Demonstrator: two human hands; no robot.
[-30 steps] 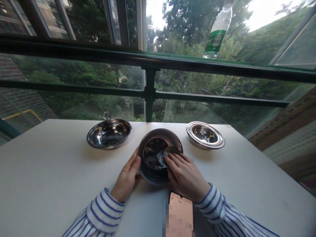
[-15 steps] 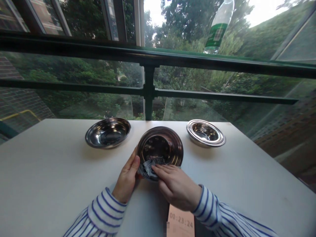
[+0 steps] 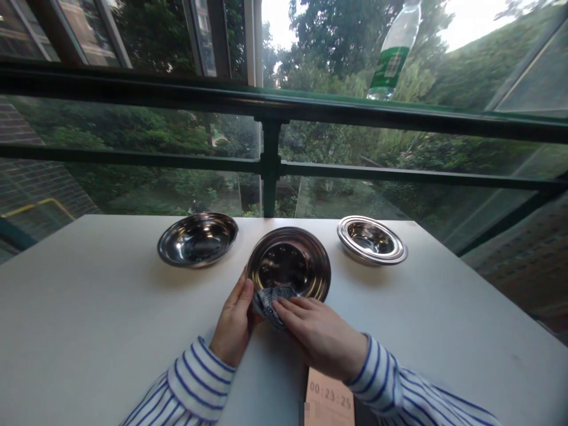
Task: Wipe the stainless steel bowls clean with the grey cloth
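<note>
A shiny metal bowl (image 3: 288, 263) is tilted toward me over the middle of the white table. My left hand (image 3: 235, 319) grips its left rim, thumb in front and the other fingers mostly hidden behind the bowl. With my right hand (image 3: 317, 334) I press a dark patterned cloth (image 3: 275, 302) against the lower left of the rim, fingers close together over it. Part of the cloth is covered by those fingers. Behind, to the left, rests a wide metal bowl (image 3: 197, 239). Toward the right stands a smaller metal bowl (image 3: 371, 239) with a broad rim.
Below my right wrist lies a phone (image 3: 331, 396) showing a timer. A dark green railing (image 3: 177, 97) runs behind the white table (image 3: 89, 307), and a plastic bottle (image 3: 393, 62) with a green label stands on it. Windows and trees are beyond.
The cloth is bunched slightly differently at the bowl's lower left rim, under my right fingers. Both hands keep their hold. The whole view has shifted a little, and the timer has advanced one second.
</note>
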